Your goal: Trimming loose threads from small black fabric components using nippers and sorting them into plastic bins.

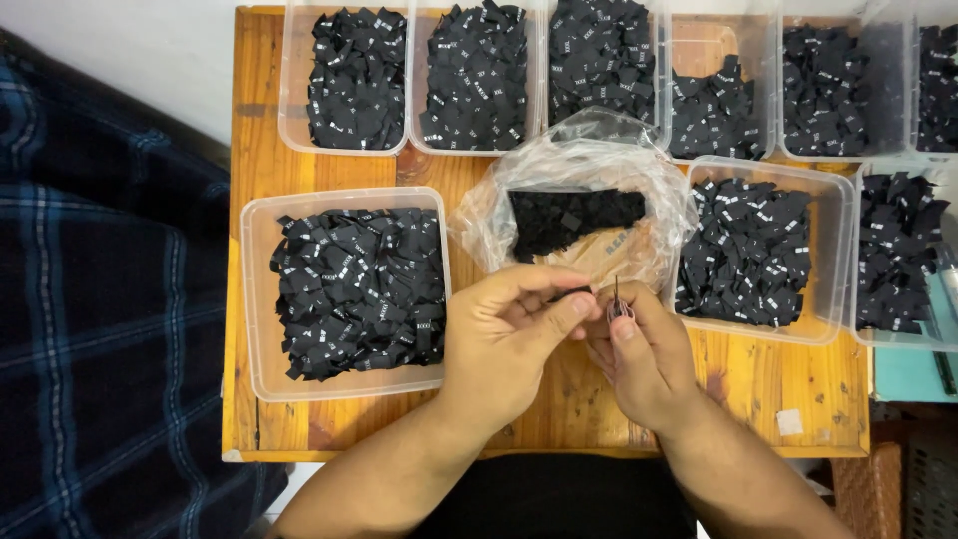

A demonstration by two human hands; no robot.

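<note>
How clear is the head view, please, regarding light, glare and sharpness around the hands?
Head view: even, soft light; faint shadows. Mild glare on the crinkled clear plastic bag. Left hand and right hand fairly sharp; the small dark piece between them is hard to make out.

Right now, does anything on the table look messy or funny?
Mostly tidy. The clear plastic bag lies crumpled open between the tubs, black labels loose inside it. One top-row tub is only partly filled, while the others look full.

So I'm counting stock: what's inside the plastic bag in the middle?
The bag holds a pile of black labels, like those in the tubs around it. Its crumpled near side and the hands hide the bottom.
</note>
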